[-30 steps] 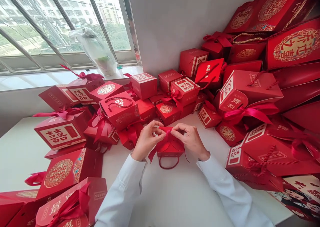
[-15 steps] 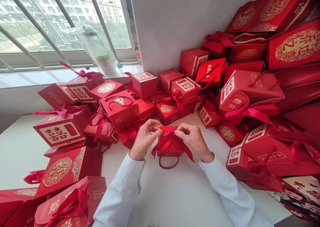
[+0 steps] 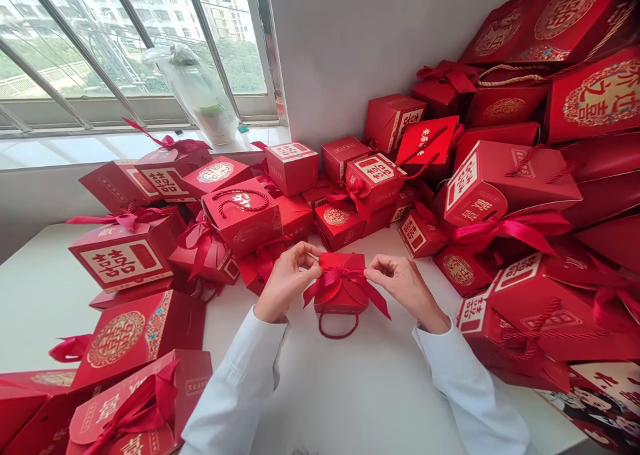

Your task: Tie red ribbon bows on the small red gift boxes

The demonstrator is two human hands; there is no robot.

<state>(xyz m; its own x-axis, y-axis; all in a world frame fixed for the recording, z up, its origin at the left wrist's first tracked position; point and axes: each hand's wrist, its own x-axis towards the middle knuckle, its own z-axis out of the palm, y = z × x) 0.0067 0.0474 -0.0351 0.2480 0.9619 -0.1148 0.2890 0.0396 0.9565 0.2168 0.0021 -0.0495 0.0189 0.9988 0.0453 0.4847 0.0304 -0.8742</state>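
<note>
In front of me on the white table stands a small red gift box [image 3: 343, 301] with a cord handle [image 3: 339, 335] hanging at its near side. A red satin ribbon [image 3: 340, 276] is tied in a bow across its top. My left hand [image 3: 287, 278] pinches the bow's left loop between thumb and fingertips. On the other side, my right hand [image 3: 403, 281] is closed in a pinch on the right loop. Both ribbon tails hang down beside the box.
Red gift boxes [image 3: 125, 258] are heaped on the left, with more boxes [image 3: 515, 181] and large bags [image 3: 595, 95] piled at the right. Boxes [image 3: 291, 168] also line the back. A bagged cup [image 3: 215, 118] stands on the sill by the barred window. Bare white tabletop [image 3: 320, 395] shows between my forearms.
My right hand has moved outward to the right, drawing the bow's right loop wider and uncovering more of the knot. My left hand stays nearly in place.
</note>
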